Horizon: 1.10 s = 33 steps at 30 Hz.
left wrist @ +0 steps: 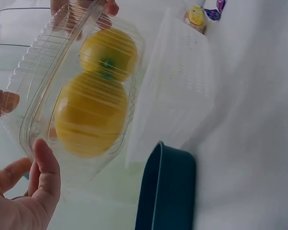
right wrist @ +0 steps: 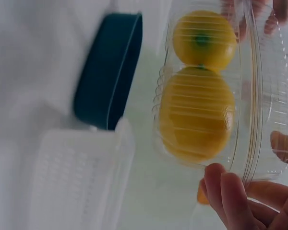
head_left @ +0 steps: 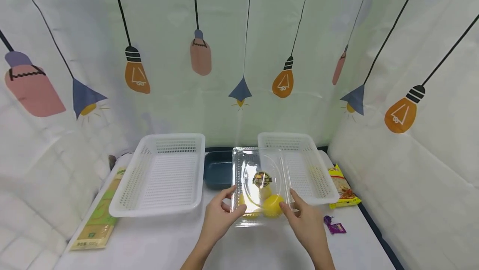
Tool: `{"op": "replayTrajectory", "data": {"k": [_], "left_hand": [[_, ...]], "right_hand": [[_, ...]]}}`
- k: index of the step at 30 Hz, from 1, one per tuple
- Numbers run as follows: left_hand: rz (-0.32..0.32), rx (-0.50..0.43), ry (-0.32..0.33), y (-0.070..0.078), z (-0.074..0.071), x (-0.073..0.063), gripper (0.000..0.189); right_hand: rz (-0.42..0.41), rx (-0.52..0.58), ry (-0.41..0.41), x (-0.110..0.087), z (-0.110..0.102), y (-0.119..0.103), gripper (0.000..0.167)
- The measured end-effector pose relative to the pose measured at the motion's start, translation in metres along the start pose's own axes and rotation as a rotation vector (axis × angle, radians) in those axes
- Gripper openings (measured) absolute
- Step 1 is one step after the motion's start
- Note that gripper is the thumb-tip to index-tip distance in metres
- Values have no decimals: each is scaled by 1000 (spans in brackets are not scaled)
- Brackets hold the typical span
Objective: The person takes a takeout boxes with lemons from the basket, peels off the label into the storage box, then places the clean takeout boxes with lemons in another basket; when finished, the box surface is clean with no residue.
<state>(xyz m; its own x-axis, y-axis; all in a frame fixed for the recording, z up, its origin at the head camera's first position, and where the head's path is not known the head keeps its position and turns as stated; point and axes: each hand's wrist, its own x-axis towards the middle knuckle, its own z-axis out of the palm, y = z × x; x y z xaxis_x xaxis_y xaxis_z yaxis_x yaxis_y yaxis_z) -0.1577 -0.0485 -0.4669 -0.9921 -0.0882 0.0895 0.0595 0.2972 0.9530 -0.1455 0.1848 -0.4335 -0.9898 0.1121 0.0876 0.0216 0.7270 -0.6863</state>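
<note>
A clear plastic clamshell box (head_left: 245,168) with a round label on its lid is held up between both hands, its lid down over the base. Inside it lie round yellow fruits (left wrist: 91,115) with green stem ends, one of them near the front right corner in the head view. My left hand (head_left: 220,218) grips the left edge, thumb on the lid and fingers below. On the opposite edge my right hand (head_left: 307,224) grips in the same way. Both wrist views look up at the ribbed underside of the box from below.
A white basket (head_left: 168,182) stands at left and another white basket (head_left: 319,174) at right, partly behind the box. Between them sits a dark teal tray (head_left: 217,168). A green-and-gold packet (head_left: 99,216) lies far left; a yellow snack bag (head_left: 342,189) and purple-wrapped candies (head_left: 336,228) lie right.
</note>
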Motion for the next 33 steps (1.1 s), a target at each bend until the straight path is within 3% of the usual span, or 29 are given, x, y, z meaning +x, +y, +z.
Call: {"op": "replayTrajectory", "data": {"k": [6,12,21,29,33], "left_hand": [[-53,43,19,-10,-20,-24,60],[-125,95,26,-23,-33,-44,58],[-197,139,-18,-50,-33,-59,62],[-217,157,-87,-68,-30,-64,67],[-258,132,-106,-75,-31,-67,70]], "right_hand": [[-49,-48,-28,-20,18,-5,66],[-123,-74,-125,-36,38,2,70],[-171,-122,-226,-45,56,17,68],[-148,-106,-366,-44,66,28,75],[-176,-106,-386,-46,69,31,73]]}}
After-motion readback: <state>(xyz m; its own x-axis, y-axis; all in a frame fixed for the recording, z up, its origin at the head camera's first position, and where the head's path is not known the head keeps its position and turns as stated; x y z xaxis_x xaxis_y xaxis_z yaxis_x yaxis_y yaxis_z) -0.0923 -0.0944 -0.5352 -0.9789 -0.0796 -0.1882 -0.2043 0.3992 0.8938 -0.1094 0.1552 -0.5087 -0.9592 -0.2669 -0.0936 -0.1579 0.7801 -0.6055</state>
